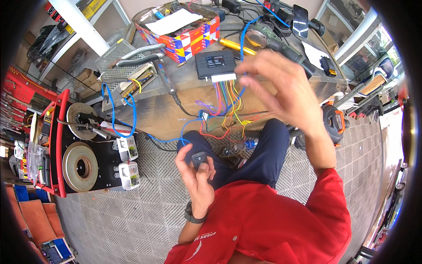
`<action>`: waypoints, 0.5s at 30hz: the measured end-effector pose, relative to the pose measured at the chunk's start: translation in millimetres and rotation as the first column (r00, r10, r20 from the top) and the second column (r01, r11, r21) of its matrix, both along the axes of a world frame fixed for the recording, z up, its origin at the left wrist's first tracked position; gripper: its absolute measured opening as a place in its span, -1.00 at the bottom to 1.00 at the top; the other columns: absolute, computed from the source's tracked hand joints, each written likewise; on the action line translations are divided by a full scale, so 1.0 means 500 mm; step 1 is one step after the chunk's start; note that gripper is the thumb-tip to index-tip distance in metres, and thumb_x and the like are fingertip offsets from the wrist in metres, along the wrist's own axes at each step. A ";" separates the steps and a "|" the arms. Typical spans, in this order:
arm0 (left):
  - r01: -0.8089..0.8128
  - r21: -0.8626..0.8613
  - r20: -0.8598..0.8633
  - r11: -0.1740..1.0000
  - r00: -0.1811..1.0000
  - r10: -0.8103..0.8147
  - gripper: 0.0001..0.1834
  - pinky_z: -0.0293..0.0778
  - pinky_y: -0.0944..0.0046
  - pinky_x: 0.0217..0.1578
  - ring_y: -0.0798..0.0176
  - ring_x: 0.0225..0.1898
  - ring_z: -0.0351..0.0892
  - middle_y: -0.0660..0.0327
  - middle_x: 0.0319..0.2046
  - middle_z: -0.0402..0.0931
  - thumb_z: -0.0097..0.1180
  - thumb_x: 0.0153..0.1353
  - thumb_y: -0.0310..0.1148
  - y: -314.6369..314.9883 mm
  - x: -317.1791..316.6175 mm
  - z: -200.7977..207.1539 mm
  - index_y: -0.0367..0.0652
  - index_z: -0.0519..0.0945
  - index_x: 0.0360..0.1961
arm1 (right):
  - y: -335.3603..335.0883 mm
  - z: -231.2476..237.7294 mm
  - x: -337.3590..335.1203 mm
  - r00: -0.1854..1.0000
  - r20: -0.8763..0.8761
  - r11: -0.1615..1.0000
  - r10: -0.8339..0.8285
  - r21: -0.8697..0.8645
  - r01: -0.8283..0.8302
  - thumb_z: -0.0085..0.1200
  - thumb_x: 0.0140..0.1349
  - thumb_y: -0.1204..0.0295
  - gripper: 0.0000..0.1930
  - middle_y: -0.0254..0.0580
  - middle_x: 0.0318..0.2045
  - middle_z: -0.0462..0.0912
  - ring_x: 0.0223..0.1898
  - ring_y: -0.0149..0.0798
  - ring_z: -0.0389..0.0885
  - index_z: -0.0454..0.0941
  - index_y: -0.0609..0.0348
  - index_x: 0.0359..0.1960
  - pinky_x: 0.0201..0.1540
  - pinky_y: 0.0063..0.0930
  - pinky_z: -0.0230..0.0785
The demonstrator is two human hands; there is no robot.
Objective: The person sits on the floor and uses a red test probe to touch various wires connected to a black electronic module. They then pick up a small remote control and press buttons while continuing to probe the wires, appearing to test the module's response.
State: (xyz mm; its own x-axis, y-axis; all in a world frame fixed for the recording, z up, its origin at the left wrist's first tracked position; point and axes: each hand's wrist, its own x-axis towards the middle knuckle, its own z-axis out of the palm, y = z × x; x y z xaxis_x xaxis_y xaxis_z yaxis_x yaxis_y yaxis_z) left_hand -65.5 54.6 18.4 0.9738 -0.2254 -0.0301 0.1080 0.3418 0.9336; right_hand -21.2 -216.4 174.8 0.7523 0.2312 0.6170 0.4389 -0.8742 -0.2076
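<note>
A small dark key fob [199, 159] is held in my left hand [198, 178], the thumb pressed on its face and the fingers behind it. My right hand [279, 88] is raised over the workbench's front edge, fingers apart and nothing in them. Just left of its fingertips lies a black control module [215, 64] with a label on top. A white connector [224, 78] is plugged into its near side. From there a bundle of coloured wires [226, 99] hangs over the bench edge toward my knees.
On the bench stand a patterned cardboard box [193, 39] of parts, a soldering iron [165, 77], a green power tool [281, 46] and a phone [300, 21]. Pliers [140, 60] lie left. A red tool cart [61, 132] stands at my left. An orange-black machine [334, 123] sits at the right.
</note>
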 end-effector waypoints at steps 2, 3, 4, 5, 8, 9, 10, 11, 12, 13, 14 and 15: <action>0.052 -0.015 0.086 0.999 0.995 -0.050 -0.35 0.40 0.36 -0.33 0.41 -0.40 0.38 0.12 -0.26 0.56 -0.05 0.56 -0.48 0.004 0.002 0.005 -0.05 -0.01 0.56 | 0.032 -0.027 -0.025 0.981 -0.151 0.973 0.121 0.216 -0.087 0.41 0.41 0.44 -0.75 -0.06 -0.17 0.81 -0.15 -0.04 0.82 0.77 0.28 0.04 -0.09 -0.22 0.63; 0.077 -0.033 0.142 0.997 0.987 -0.071 -0.30 0.42 0.33 -0.28 0.38 -0.37 0.41 0.10 -0.23 0.56 -0.05 0.61 -0.45 0.005 0.004 0.007 -0.03 -0.11 0.59 | 0.049 -0.048 -0.042 0.960 -0.226 0.948 0.167 0.304 -0.093 0.43 0.39 0.42 -0.73 -0.07 -0.19 0.81 -0.19 -0.07 0.82 0.78 0.27 0.04 -0.12 -0.23 0.62; 0.102 -0.015 0.153 0.995 0.983 -0.099 -0.30 0.43 0.32 -0.26 0.37 -0.36 0.42 0.10 -0.22 0.57 -0.05 0.64 -0.43 0.005 0.004 0.007 -0.02 -0.15 0.60 | 0.065 -0.072 -0.058 0.927 -0.305 0.919 0.216 0.385 -0.087 0.45 0.38 0.40 -0.72 -0.08 -0.21 0.81 -0.22 -0.10 0.82 0.79 0.26 0.04 -0.16 -0.25 0.62; 0.128 -0.007 0.176 0.992 0.976 -0.125 -0.29 0.44 0.30 -0.24 0.36 -0.34 0.44 0.09 -0.20 0.57 -0.05 0.67 -0.41 0.001 0.004 0.006 -0.01 -0.19 0.60 | 0.079 -0.098 -0.073 0.897 -0.379 0.897 0.229 0.441 -0.043 0.48 0.36 0.38 -0.69 -0.10 -0.20 0.81 -0.24 -0.14 0.81 0.79 0.26 0.05 -0.17 -0.27 0.62; 0.208 0.053 0.217 0.977 0.952 -0.215 -0.24 0.50 0.29 -0.19 0.33 -0.29 0.50 0.04 -0.13 0.61 -0.03 0.70 -0.42 -0.011 -0.001 0.003 -0.08 -0.27 0.62 | 0.123 -0.191 -0.097 0.846 -0.373 0.768 0.380 0.638 -0.064 0.44 0.46 0.27 -0.63 -0.09 -0.10 0.76 -0.33 -0.23 0.76 0.76 0.30 0.12 -0.27 -0.32 0.58; 0.221 0.065 0.241 0.973 0.943 -0.231 -0.22 0.50 0.28 -0.21 0.33 -0.31 0.50 0.04 -0.15 0.60 -0.03 0.68 -0.46 -0.018 -0.001 0.002 -0.04 -0.28 0.63 | 0.140 -0.219 -0.109 0.806 -0.353 0.617 0.475 0.786 -0.020 0.39 0.50 0.34 -0.68 -0.09 -0.07 0.76 -0.34 -0.30 0.74 0.75 0.32 0.13 -0.31 -0.41 0.56; 0.241 0.071 0.256 0.968 0.934 -0.251 -0.20 0.50 0.27 -0.23 0.33 -0.33 0.49 0.04 -0.16 0.59 -0.04 0.66 -0.51 -0.025 -0.001 0.000 0.00 -0.28 0.64 | 0.154 -0.242 -0.121 0.786 -0.269 0.433 0.557 0.901 0.001 0.35 0.54 0.40 -0.72 -0.10 -0.04 0.76 -0.36 -0.37 0.72 0.74 0.35 0.13 -0.35 -0.50 0.55; 0.270 0.097 0.255 0.958 0.924 -0.286 -0.19 0.51 0.27 -0.20 0.32 -0.30 0.52 0.03 -0.13 0.59 -0.04 0.68 -0.51 -0.024 -0.002 0.000 0.00 -0.30 0.65 | 0.164 -0.261 -0.133 0.783 -0.265 0.330 0.562 0.940 0.082 0.32 0.55 0.44 -0.74 -0.10 -0.02 0.76 -0.35 -0.39 0.73 0.73 0.36 0.14 -0.36 -0.54 0.55; 0.288 0.099 0.259 0.952 0.917 -0.304 -0.18 0.51 0.27 -0.19 0.32 -0.29 0.52 0.03 -0.12 0.59 -0.04 0.68 -0.51 -0.025 -0.001 -0.002 0.01 -0.31 0.65 | 0.174 -0.278 -0.144 0.794 -0.229 0.211 0.563 0.969 0.130 0.29 0.57 0.47 -0.75 -0.10 -0.01 0.76 -0.35 -0.41 0.73 0.72 0.38 0.14 -0.37 -0.57 0.55; 0.306 0.094 0.250 0.947 0.914 -0.320 -0.18 0.51 0.27 -0.19 0.32 -0.29 0.52 0.03 -0.12 0.59 -0.03 0.68 -0.51 -0.026 -0.002 -0.005 0.01 -0.32 0.65 | 0.180 -0.292 -0.151 0.806 -0.194 0.088 0.559 0.981 0.175 0.26 0.59 0.51 -0.77 -0.10 0.01 0.76 -0.34 -0.43 0.74 0.71 0.40 0.15 -0.38 -0.61 0.56; 0.328 0.084 0.246 0.941 0.908 -0.338 -0.17 0.51 0.26 -0.19 0.32 -0.28 0.52 0.04 -0.11 0.58 -0.03 0.68 -0.50 -0.025 -0.001 -0.009 0.02 -0.33 0.65 | 0.181 -0.303 -0.156 0.806 -0.203 0.077 0.556 0.978 0.193 0.26 0.59 0.51 -0.78 -0.11 0.00 0.76 -0.30 -0.44 0.75 0.72 0.39 0.14 -0.35 -0.60 0.58; 0.340 0.035 0.207 0.940 0.918 -0.339 -0.17 0.56 0.21 -0.07 0.27 -0.19 0.60 0.01 -0.08 0.61 0.00 0.67 -0.52 -0.024 -0.004 -0.013 -0.04 -0.28 0.66 | 0.180 -0.312 -0.160 0.807 -0.211 0.065 0.552 0.975 0.211 0.26 0.59 0.51 -0.79 -0.13 0.00 0.77 -0.27 -0.44 0.77 0.72 0.37 0.13 -0.31 -0.58 0.61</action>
State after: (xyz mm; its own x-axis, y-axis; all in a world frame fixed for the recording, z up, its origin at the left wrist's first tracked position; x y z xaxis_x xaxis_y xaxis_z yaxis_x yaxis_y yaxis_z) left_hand -67.6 42.4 11.8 0.8232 -0.5435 0.1644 0.0223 0.3203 0.9470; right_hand -101.0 -126.4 19.0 0.9962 -0.0830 0.0275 0.0556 0.3580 -0.9321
